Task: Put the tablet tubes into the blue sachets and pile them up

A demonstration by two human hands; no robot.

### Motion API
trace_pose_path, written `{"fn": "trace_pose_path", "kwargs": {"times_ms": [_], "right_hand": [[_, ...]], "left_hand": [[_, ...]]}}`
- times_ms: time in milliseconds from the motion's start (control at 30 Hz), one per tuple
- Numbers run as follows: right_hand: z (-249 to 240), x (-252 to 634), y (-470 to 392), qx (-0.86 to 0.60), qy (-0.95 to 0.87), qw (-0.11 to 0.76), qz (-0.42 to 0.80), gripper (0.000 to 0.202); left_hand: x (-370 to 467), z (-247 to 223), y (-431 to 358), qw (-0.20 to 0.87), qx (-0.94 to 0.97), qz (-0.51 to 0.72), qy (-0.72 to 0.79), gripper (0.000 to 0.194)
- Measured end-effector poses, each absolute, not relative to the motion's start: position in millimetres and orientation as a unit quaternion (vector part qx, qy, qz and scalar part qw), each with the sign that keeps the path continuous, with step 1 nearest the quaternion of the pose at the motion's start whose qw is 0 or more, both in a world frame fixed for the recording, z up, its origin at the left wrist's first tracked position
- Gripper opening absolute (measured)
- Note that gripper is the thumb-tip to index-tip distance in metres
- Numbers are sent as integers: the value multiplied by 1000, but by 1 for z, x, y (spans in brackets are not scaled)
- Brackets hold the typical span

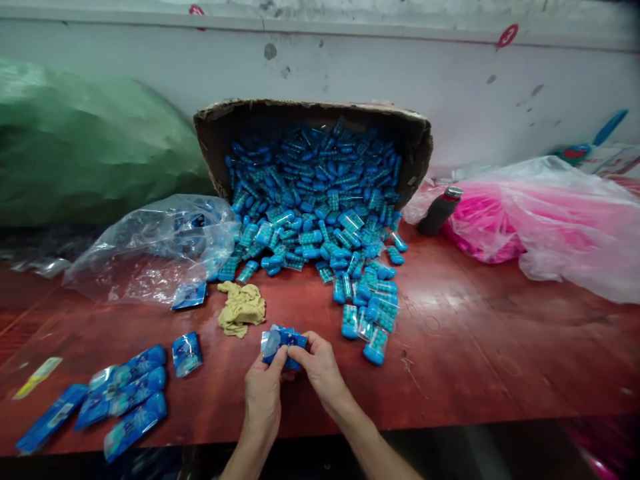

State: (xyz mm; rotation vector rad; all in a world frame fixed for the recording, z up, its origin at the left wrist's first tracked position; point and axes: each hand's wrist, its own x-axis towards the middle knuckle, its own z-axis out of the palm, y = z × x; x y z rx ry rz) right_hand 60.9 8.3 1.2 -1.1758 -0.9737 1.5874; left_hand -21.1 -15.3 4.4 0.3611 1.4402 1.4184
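Close to the table's front edge, my left hand [266, 380] and my right hand [320, 367] together pinch blue printed plastic pouches [281, 340]. Both thumbs press on the near side; the fingers behind are partly hidden, and how many pouches I hold cannot be made out. Just beyond my left hand lies a crumpled yellow cloth [241, 308]. To the left, a single blue pouch [187, 353] lies flat, and several filled blue packets [135, 423] are grouped farther left. Past my right hand are small clear containers with blue ends and teal beads [376, 345].
A cardboard box [420, 157] on its side spills many such containers onto the red table [475, 347]. A clear bag [145, 267] with blue pouches lies left, below a green sack [90, 140]. Right are a dark bottle [440, 210] and a bag of pink items [550, 213].
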Motion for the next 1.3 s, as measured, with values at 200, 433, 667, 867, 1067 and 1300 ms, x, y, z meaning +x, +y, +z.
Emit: {"fn": "trace_pose_path", "kwargs": {"times_ms": [200,433,667,867,1067,1300], "right_hand": [[-3,68,8,-494,-389,464,624,20],[-6,67,1,-526,-442,460,562,23],[-1,70,3,-486,-392,445,642,15],[-1,69,0,-527,-464,454,548,26],[4,71,-1,-440,-392,459,665,14],[-7,68,-3,-493,-378,468,629,23]], "left_hand": [[-17,4,-14,518,167,585,602,37],[-9,6,-13,529,110,605,585,32],[-14,4,-19,540,132,594,582,35],[-11,5,-20,526,137,595,592,34],[-17,2,-19,529,146,587,595,33],[-14,6,-19,540,105,601,580,32]]}}
